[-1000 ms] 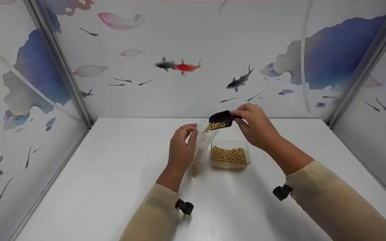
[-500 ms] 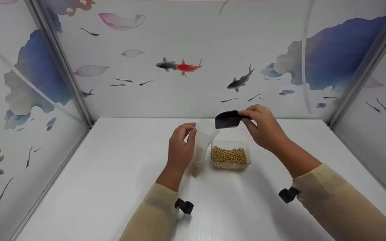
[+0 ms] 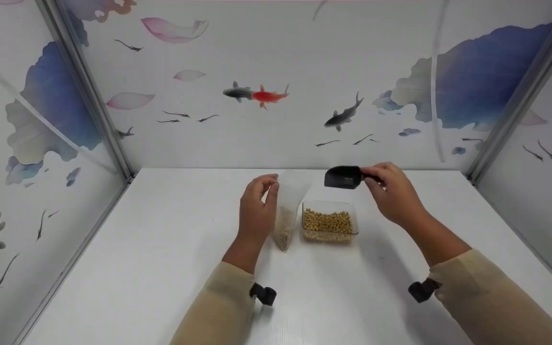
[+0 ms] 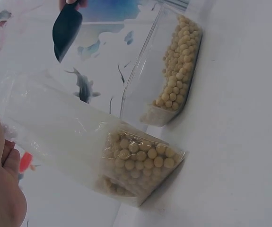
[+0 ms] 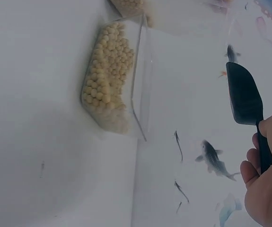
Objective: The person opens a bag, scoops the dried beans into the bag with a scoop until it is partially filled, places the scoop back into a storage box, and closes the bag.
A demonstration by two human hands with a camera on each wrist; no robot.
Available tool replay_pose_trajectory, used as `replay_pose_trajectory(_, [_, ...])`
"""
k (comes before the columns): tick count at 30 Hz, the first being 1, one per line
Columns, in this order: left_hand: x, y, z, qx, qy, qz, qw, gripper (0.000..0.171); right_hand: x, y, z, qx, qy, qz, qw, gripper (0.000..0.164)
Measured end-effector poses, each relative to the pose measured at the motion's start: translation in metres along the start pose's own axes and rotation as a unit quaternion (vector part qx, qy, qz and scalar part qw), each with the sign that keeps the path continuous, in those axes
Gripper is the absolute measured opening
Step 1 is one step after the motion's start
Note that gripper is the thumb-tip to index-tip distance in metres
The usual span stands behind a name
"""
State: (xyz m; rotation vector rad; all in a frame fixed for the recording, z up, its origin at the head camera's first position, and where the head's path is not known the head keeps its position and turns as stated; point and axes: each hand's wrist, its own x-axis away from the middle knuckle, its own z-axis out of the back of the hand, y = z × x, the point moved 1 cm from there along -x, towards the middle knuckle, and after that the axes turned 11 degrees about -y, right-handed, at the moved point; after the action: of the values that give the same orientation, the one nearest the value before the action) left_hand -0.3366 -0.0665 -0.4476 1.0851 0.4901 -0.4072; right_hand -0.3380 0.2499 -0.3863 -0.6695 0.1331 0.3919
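Note:
My left hand [image 3: 258, 206] pinches the upper edge of a clear plastic bag [image 4: 55, 127]. Soybeans [image 4: 143, 163] fill the bottom of the bag, which stands on the table. By its handle, my right hand [image 3: 396, 194] grips a small black scoop [image 3: 343, 177], raised above and a little right of a glass container. No beans show in the scoop. The rectangular glass container [image 3: 354, 211] stands just right of the bag, partly filled with soybeans [image 5: 105, 71].
The white table [image 3: 161, 268] ends at a back wall [image 3: 276, 139] painted with fish and petals. Side walls with metal corner posts [image 3: 89, 96] stand left and right. A small black wrist camera [image 3: 263, 294] sits at each cuff.
Beans were sliding from the scoop into the bag; the scoop is now out of the bag's mouth. My right hand has drawn it rightward. The left hand stays nearly still on the bag.

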Motion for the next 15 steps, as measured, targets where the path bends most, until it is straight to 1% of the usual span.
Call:
replay_pose_trajectory(3, [0.0, -0.002, -0.001, -0.001, 0.003, -0.003, 1.0, 0.022, 0.002, 0.009, -0.008, 0.01, -0.018, -0.017, 1.0, 0.035])
replay_pose_trajectory(7, [0.0, -0.003, -0.001, -0.005, 0.003, 0.002, 1.0, 0.022, 0.004, 0.021, -0.017, 0.029, -0.046, -0.033, 0.998, 0.034])
replay_pose_trajectory(11, [0.0, -0.003, 0.0, -0.005, 0.004, 0.004, 1.0, 0.022, 0.004, 0.03, -0.025, 0.048, -0.068, -0.041, 0.996, 0.033])
replay_pose_trajectory(15, [0.0, -0.002, 0.0, 0.0, 0.005, 0.005, 1.0, 0.022, 0.004, 0.031, -0.031, 0.071, -0.084, -0.039, 0.993, 0.032])
